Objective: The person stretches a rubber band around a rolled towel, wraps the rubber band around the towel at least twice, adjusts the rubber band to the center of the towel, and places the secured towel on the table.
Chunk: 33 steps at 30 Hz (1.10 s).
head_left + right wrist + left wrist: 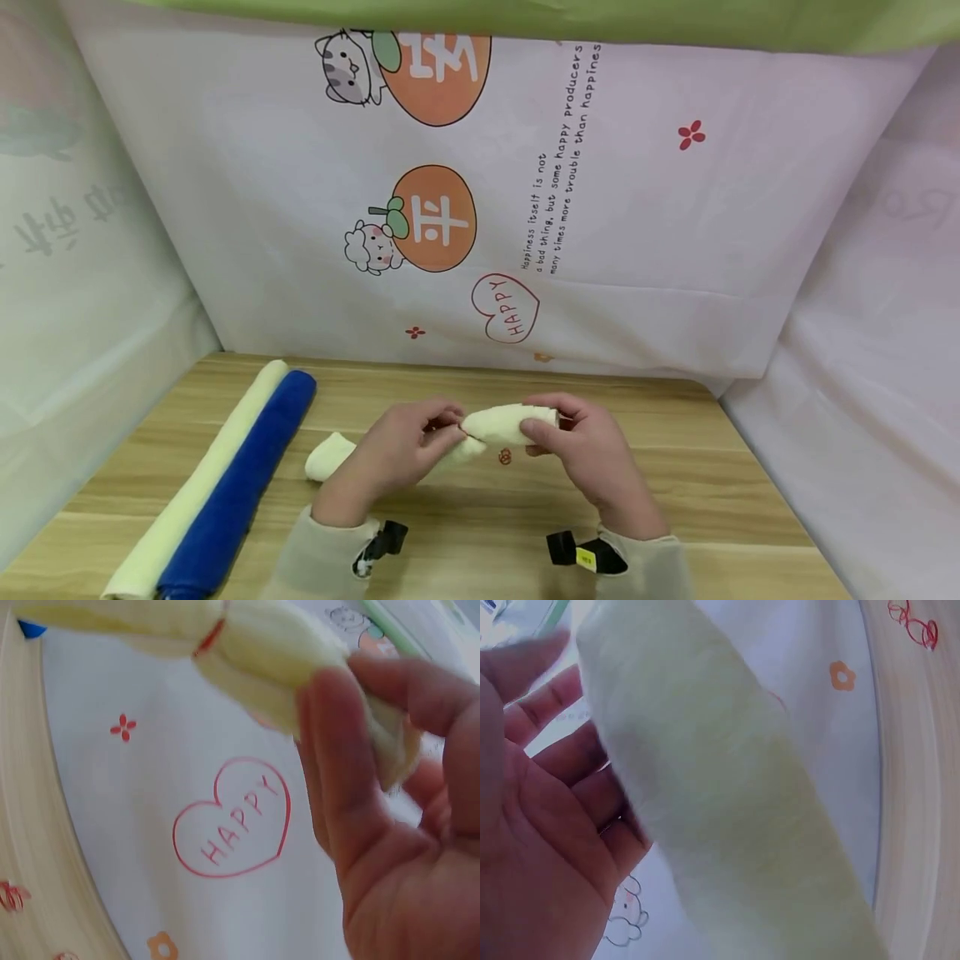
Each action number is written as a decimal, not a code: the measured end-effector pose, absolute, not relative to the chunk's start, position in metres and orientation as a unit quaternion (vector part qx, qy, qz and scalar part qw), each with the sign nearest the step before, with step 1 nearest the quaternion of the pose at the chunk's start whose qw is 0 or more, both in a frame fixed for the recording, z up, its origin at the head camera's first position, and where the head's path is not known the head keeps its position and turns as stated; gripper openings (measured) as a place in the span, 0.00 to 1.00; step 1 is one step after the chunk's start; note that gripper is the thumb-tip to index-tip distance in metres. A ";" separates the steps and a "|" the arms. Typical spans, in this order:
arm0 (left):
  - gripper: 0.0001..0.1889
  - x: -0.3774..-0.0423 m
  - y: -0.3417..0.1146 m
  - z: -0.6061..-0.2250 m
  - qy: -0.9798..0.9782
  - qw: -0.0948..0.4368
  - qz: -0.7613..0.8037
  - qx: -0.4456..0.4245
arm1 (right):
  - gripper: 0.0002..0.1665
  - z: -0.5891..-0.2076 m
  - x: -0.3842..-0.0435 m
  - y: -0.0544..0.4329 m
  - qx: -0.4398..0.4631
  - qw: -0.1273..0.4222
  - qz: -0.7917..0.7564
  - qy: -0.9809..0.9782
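A pale yellow rolled towel [504,423] is held up over the table, bent at its middle, where a red rubber band [211,636] cinches it. My left hand [397,442] pinches at the red band with thumb and forefinger. In the left wrist view, the other fingers of this hand lie behind the edge of the roll's long left part [705,765]. My right hand [588,446] grips the roll's right end, thumb on the near side. The left end of the roll [330,457] shows beyond my left wrist.
At the left of the wooden table [735,492], a pale yellow roll [202,475] and a blue roll [243,479] lie side by side. Small red bands [505,457] rest on the table below my hands. A printed white cloth [637,208] hangs behind, with white cloth at both sides.
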<state>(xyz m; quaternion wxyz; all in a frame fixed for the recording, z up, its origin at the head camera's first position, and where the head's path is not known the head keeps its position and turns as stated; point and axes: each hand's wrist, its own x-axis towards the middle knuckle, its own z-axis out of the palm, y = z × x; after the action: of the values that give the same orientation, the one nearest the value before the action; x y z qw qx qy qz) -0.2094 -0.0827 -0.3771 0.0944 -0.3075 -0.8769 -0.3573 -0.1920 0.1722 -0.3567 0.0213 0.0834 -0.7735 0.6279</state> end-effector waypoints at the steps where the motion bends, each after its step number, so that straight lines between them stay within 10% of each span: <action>1: 0.10 -0.209 -0.081 -0.377 -0.874 0.096 -0.356 -0.315 | 0.18 -0.356 -0.192 0.170 0.069 0.019 0.642 -0.763; 14: 0.13 -0.207 -0.080 -0.379 -0.871 0.062 -0.371 -0.316 | 0.23 -0.356 -0.191 0.176 0.173 0.027 0.535 -0.827; 22: 0.10 -0.207 -0.079 -0.378 -0.845 0.045 -0.396 -0.357 | 0.18 -0.353 -0.194 0.178 0.049 0.014 0.710 -0.703; 33: 0.06 -0.207 -0.068 -0.373 -0.780 0.269 -0.344 -0.448 | 0.16 -0.352 -0.192 0.169 0.057 -0.003 0.728 -0.683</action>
<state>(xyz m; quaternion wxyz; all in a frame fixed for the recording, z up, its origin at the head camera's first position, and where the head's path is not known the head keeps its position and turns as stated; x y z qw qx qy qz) -0.2067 -0.0678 -0.3731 0.2689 -0.4478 -0.7804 -0.3437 -0.1918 0.1695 -0.3520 -0.0029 0.0573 -0.6832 0.7279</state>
